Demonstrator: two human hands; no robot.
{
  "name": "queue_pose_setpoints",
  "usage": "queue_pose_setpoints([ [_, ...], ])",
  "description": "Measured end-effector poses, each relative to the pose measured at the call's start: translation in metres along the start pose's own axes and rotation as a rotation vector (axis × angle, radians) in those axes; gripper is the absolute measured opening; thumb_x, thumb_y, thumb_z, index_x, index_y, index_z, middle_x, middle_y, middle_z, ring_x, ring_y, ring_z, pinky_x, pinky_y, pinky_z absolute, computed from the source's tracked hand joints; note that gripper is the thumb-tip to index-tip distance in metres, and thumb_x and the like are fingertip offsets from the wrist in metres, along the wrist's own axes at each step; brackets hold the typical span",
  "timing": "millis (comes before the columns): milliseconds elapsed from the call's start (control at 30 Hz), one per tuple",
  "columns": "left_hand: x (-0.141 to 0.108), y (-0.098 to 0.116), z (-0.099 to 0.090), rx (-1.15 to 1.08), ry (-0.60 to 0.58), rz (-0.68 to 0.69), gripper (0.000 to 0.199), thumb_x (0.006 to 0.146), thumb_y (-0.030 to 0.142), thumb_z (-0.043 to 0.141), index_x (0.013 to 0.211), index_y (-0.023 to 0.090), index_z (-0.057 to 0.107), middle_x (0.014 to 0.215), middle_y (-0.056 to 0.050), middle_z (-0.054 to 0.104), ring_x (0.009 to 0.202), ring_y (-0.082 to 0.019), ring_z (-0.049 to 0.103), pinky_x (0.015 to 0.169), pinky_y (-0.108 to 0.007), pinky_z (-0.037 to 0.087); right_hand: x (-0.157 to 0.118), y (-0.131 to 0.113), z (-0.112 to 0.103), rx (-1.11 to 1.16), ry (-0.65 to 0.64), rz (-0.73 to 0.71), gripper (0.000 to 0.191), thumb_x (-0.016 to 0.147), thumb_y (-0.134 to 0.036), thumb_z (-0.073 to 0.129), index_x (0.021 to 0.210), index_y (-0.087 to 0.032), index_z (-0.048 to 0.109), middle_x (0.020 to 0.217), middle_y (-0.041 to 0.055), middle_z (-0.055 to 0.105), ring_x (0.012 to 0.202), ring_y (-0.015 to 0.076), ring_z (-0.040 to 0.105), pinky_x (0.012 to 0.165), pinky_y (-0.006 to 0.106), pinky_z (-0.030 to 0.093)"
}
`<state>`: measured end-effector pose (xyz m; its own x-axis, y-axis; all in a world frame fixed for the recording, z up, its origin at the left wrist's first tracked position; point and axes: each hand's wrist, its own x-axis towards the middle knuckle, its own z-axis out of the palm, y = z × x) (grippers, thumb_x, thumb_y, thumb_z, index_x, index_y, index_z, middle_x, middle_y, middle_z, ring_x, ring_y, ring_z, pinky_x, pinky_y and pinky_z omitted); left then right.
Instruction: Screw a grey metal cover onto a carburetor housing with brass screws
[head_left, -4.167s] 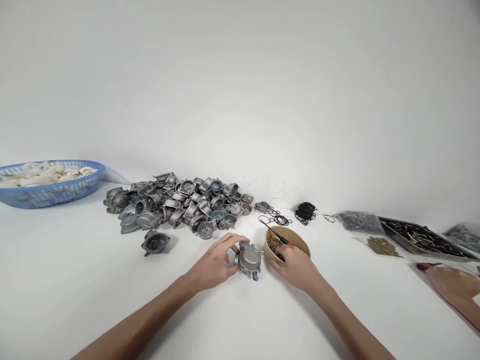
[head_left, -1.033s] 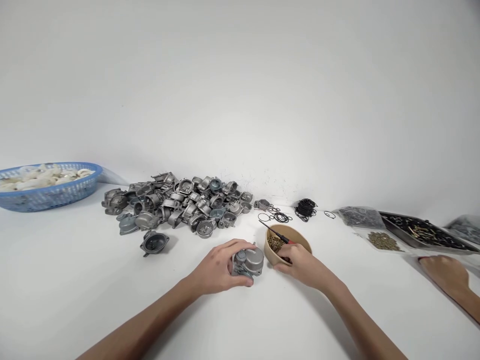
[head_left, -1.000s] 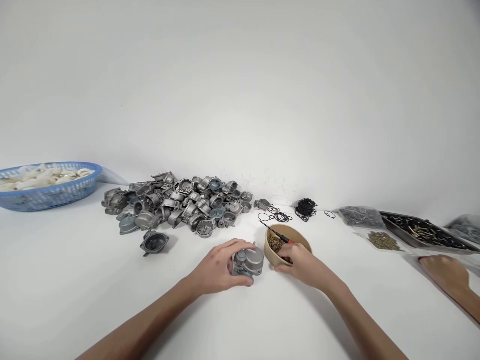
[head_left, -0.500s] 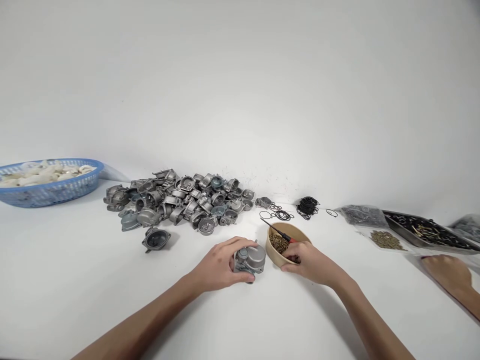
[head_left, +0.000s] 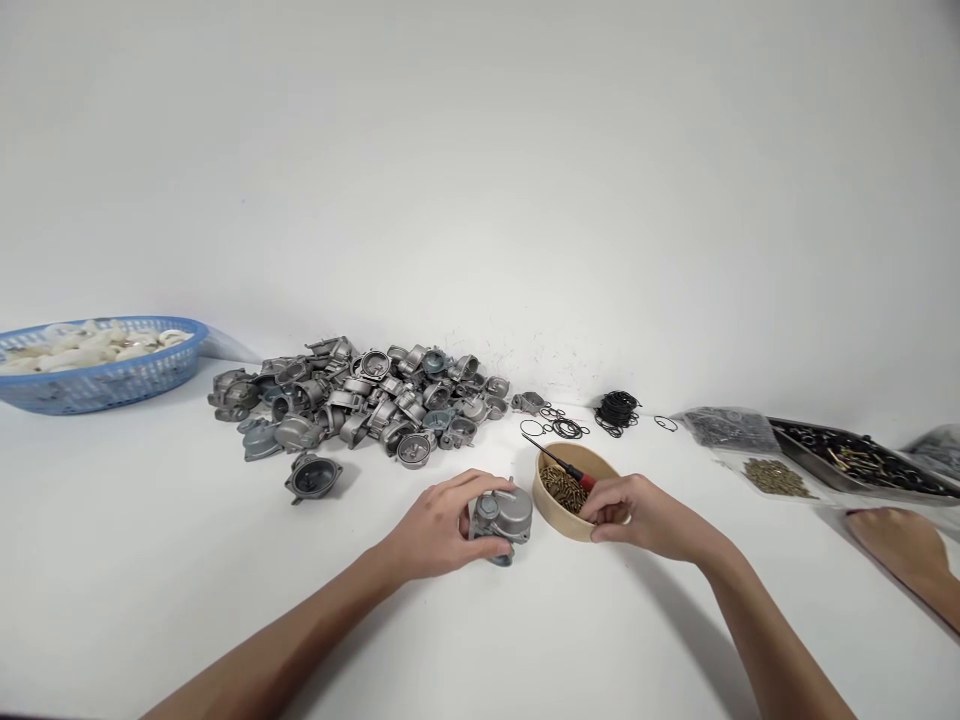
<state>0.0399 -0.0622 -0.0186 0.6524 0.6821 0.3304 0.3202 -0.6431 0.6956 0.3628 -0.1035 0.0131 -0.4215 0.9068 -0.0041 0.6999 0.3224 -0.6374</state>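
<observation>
My left hand (head_left: 450, 528) is closed round the sides of a grey metal housing (head_left: 511, 512), which sits on the white table with its domed side up. To its right is a tan bowl (head_left: 559, 520) of small brass-coloured screws (head_left: 561, 488). My right hand (head_left: 626, 510) reaches over the bowl's right rim, fingers bent and pressed together among the screws; what they hold, if anything, is hidden. A screwdriver (head_left: 574, 472) with a red and black handle leans in the bowl, its shaft over the back left rim.
A pile of metal housings (head_left: 367, 400) lies behind, one loose housing (head_left: 313, 478) before it. Black rings (head_left: 617, 410) lie behind the bowl. At left stands a blue basket (head_left: 105, 385); at right are a parts tray (head_left: 832, 470), bags and another person's hand (head_left: 900, 540).
My right hand has shifted slightly right and up within the bowl, showing more of the screws. The bowl has moved very slightly. My left hand stays on the housing.
</observation>
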Motion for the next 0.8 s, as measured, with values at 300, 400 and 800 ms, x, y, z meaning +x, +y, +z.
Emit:
queue_pose_setpoints([
  [300,0.0,0.002,0.0,-0.016,0.005,-0.022,0.053,0.079,0.04,0.078,0.128,0.035,0.058,0.124,0.001,0.064,0.097,-0.02,0.063,0.077,-0.027,0.051,0.003,-0.006,-0.001,0.121,0.244,-0.103,0.009,0.086,-0.029,0.072,0.092,-0.024,0.077,0.087,0.0053,0.075,0.076,0.0213,0.069,0.063,0.031,0.056],
  [400,0.0,0.002,0.0,-0.012,0.012,-0.035,0.052,0.078,0.043,0.079,0.125,0.035,0.058,0.119,0.002,0.064,0.093,-0.019,0.063,0.076,-0.027,0.05,0.009,-0.019,0.016,0.088,0.349,-0.294,0.008,0.09,-0.024,0.069,0.092,-0.024,0.077,0.088,0.0054,0.076,0.079,0.0206,0.07,0.066,0.031,0.056],
  [800,0.001,0.001,0.002,-0.014,0.021,-0.018,0.051,0.079,0.043,0.078,0.124,0.033,0.058,0.118,-0.001,0.063,0.091,-0.02,0.062,0.078,-0.029,0.051,0.023,-0.04,0.06,0.017,0.361,-0.538,0.016,0.094,-0.014,0.062,0.094,-0.023,0.074,0.085,0.0039,0.076,0.076,0.0186,0.069,0.067,0.031,0.057],
])
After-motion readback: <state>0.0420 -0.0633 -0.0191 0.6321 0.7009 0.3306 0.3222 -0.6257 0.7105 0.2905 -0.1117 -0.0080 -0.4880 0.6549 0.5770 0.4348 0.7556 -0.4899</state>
